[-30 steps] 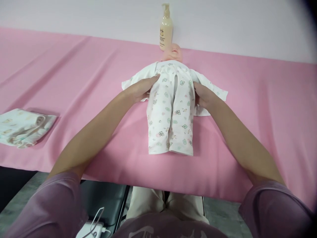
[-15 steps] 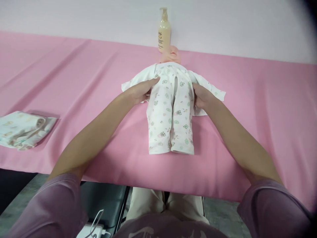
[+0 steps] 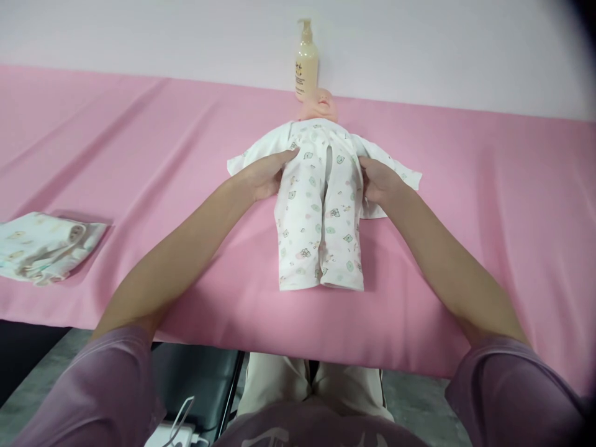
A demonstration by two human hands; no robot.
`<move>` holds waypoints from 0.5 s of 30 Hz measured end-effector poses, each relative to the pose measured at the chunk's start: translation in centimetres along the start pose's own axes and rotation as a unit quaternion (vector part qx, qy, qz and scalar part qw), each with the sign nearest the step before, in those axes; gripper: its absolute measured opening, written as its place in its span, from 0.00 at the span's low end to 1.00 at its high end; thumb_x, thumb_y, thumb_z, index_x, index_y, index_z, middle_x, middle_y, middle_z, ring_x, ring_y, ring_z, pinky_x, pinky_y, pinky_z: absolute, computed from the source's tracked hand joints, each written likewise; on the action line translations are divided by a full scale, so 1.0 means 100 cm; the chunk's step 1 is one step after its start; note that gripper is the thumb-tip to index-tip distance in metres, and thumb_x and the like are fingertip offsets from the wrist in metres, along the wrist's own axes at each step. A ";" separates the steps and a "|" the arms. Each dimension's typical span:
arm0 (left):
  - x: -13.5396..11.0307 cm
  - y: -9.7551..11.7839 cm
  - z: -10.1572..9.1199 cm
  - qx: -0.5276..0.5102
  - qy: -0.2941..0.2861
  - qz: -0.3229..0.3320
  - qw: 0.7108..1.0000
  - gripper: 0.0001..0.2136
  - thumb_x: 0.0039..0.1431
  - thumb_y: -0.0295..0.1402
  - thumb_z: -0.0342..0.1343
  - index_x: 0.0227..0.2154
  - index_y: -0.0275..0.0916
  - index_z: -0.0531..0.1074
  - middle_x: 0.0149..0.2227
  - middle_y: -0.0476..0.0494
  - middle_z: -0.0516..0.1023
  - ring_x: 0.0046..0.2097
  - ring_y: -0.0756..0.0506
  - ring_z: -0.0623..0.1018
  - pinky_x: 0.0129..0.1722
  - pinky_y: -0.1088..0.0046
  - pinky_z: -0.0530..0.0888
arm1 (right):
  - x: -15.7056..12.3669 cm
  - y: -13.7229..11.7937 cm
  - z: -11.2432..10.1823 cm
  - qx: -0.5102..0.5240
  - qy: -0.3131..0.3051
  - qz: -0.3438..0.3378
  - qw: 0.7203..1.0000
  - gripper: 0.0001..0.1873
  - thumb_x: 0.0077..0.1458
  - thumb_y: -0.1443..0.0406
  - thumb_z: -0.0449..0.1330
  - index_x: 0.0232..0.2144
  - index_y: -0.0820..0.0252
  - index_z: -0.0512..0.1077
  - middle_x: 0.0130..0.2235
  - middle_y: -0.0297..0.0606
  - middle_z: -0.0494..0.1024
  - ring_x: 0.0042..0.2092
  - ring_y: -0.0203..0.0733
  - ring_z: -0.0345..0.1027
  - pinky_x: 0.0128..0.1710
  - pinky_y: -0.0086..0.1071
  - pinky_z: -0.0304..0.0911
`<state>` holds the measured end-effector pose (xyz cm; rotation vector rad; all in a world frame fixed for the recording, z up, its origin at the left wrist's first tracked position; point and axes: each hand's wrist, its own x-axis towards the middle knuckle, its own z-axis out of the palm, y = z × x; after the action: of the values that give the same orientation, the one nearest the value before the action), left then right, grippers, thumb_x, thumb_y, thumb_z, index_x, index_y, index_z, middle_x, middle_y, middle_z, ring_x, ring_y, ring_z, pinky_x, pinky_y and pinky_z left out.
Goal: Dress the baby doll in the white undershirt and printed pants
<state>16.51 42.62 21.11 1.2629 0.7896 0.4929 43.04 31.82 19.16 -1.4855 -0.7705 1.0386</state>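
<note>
A baby doll [image 3: 318,105] lies on its back on the pink table cover [image 3: 465,205], head away from me. It wears a white patterned top and matching white trousers [image 3: 321,230] with small green and pink prints. My left hand [image 3: 265,174] grips the left side of the trousers near the waist, fingers closed on the cloth. On the opposite side my right hand [image 3: 379,180] holds the trousers at the same height, fingers curled round the fabric. The doll's arms and legs are hidden inside the clothes.
A cream pump bottle [image 3: 306,62] stands behind the doll's head against the wall. A folded patterned cloth [image 3: 44,245] lies at the table's left near edge. Below the table edge a black stool and a white charger with cable [image 3: 179,428] show.
Both hands stay on the trousers' sides and barely shift. The view has tilted slightly, so doll and bottle sit a little lower and further left in frame.
</note>
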 end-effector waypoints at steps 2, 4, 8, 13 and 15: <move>-0.002 0.001 0.003 -0.034 -0.017 0.003 0.999 0.20 0.76 0.47 0.72 0.60 0.39 0.84 0.58 0.32 0.89 0.77 0.25 0.82 0.78 0.42 0.81 | -0.009 -0.008 0.005 0.032 -0.004 0.057 0.998 0.12 0.70 0.60 0.71 0.35 0.52 0.73 0.36 0.39 0.80 0.51 0.55 0.80 0.63 0.53 0.83; -0.003 0.000 0.003 -0.065 -0.026 0.010 0.998 0.21 0.73 0.45 0.76 0.59 0.38 0.84 0.61 0.31 0.89 0.77 0.26 0.81 0.82 0.45 0.78 | -0.016 -0.014 0.008 0.058 -0.012 0.081 0.995 0.11 0.72 0.60 0.69 0.36 0.52 0.73 0.35 0.39 0.79 0.50 0.53 0.79 0.64 0.51 0.82; 0.001 -0.009 0.001 -0.100 -0.021 0.023 0.994 0.27 0.66 0.47 0.81 0.61 0.38 0.85 0.63 0.29 0.90 0.77 0.22 0.81 0.84 0.39 0.75 | -0.021 -0.017 0.010 0.070 -0.025 0.083 0.994 0.13 0.71 0.57 0.70 0.37 0.51 0.72 0.34 0.38 0.78 0.48 0.53 0.77 0.63 0.51 0.82; 0.003 -0.014 0.001 -0.110 -0.026 0.026 0.993 0.31 0.62 0.47 0.82 0.63 0.39 0.86 0.63 0.29 0.90 0.75 0.17 0.82 0.84 0.33 0.74 | -0.019 -0.016 0.010 0.087 -0.025 0.076 0.993 0.11 0.68 0.59 0.69 0.34 0.52 0.73 0.34 0.38 0.78 0.45 0.52 0.78 0.62 0.51 0.82; 0.002 -0.012 0.002 -0.105 -0.032 0.027 0.994 0.31 0.62 0.47 0.81 0.63 0.39 0.86 0.63 0.30 0.90 0.75 0.16 0.83 0.84 0.32 0.74 | -0.020 -0.016 0.011 0.088 -0.029 0.072 0.993 0.12 0.66 0.58 0.69 0.33 0.52 0.73 0.34 0.38 0.80 0.45 0.54 0.79 0.61 0.53 0.82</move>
<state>16.69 42.27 19.96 1.1009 0.6333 0.5609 41.38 30.78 21.08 -1.3796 -0.6028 1.2308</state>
